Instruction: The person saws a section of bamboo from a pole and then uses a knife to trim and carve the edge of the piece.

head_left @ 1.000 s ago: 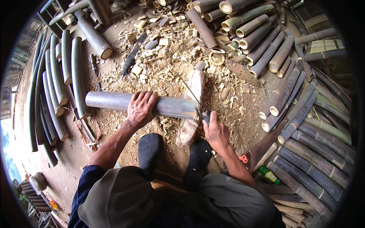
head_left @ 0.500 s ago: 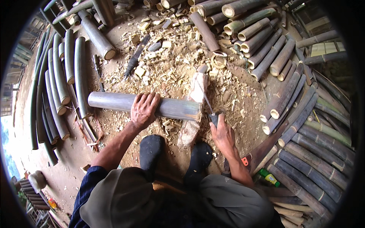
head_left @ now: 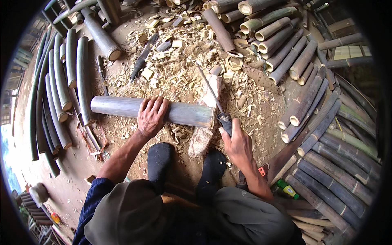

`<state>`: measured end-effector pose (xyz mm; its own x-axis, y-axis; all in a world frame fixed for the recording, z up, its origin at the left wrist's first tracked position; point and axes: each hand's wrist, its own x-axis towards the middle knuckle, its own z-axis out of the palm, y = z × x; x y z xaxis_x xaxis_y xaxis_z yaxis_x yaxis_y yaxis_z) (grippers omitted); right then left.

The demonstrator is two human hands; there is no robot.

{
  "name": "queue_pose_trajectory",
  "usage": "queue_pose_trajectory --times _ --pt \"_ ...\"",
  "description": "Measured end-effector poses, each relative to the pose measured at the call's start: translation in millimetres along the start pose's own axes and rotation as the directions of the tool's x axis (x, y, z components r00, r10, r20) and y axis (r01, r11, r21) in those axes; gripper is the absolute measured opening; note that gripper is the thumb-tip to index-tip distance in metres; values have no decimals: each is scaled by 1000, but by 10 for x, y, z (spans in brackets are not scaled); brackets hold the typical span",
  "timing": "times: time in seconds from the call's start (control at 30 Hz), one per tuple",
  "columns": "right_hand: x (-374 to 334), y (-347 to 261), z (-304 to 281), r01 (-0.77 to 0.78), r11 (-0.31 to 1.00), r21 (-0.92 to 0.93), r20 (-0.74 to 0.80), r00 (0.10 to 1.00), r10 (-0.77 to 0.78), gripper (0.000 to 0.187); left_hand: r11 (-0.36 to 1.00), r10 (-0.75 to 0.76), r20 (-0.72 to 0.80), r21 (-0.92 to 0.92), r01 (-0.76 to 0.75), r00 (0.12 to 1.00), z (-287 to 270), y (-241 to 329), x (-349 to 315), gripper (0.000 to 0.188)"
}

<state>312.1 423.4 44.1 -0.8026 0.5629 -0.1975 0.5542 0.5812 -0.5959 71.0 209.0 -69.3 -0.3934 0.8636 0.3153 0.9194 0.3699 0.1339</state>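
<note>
A dark bamboo tube [head_left: 188, 114] lies crosswise in front of me, its right end resting on a pale wooden block [head_left: 201, 143]. My left hand [head_left: 152, 116] presses down over the tube near its middle, fingers wrapped across the top. My right hand [head_left: 238, 143] is closed round the dark handle of a long knife [head_left: 210, 89], just right of the tube's end. The narrow blade, seen nearly edge-on, slants up and to the left above the block. My palm hides part of the handle.
Pale bamboo chips [head_left: 179, 61] cover the ground. Another dark-handled blade [head_left: 143, 59] lies among them. Long bamboo poles [head_left: 83, 77] stand at left; cut bamboo pieces [head_left: 326, 171] are stacked at right. A green bottle [head_left: 288, 190] and my feet in dark socks [head_left: 160, 163] are near me.
The knife blade has swung up and leftward, now pointing farther away over the block. My right hand has shifted slightly. My left hand still holds the bamboo tube.
</note>
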Motion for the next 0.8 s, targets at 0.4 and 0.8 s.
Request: queue_pose_trajectory --times 0.4,0.8 --pt "-46 97 78 7 1000 -10 -42 999 -7 33 988 -41 401 -119 96 915 -472 25 319 97" --pt "-190 271 331 66 997 52 -166 985 -56 26 973 39 549 -212 94 835 -318 -126 576 68"
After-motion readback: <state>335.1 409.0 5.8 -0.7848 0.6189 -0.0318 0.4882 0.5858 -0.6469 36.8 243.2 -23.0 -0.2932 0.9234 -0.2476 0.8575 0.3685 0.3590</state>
